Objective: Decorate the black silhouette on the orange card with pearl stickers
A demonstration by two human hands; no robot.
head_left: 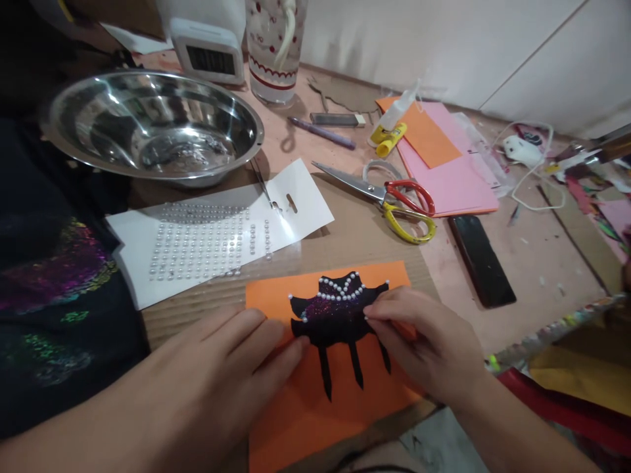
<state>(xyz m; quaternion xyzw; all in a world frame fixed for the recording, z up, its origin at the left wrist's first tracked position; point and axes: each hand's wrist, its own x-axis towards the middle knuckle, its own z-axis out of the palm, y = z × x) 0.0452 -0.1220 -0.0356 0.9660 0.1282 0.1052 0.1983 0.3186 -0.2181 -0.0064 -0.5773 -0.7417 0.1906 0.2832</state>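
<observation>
An orange paper sheet [315,407] lies in front of me with a black glittery cut-out shape [335,312] on it, edged with small white pearl beads. My left hand [231,368] lies flat on the sheet's left side, fingers stretched out, fingertips touching the cut-out's left edge. My right hand [428,345] is closed in a pinch at the cut-out's right edge, pressing a tiny pearl there. A white card of stick-on pearls [207,240] rests just beyond the orange sheet.
A steel bowl [152,125] stands at the back left. Scissors with red and yellow handles [394,197], a glue tube [392,128], pink and orange papers [444,164], a black phone [480,259] and a patterned glass [273,52] lie further back. Black glitter fabric [49,282] covers the left.
</observation>
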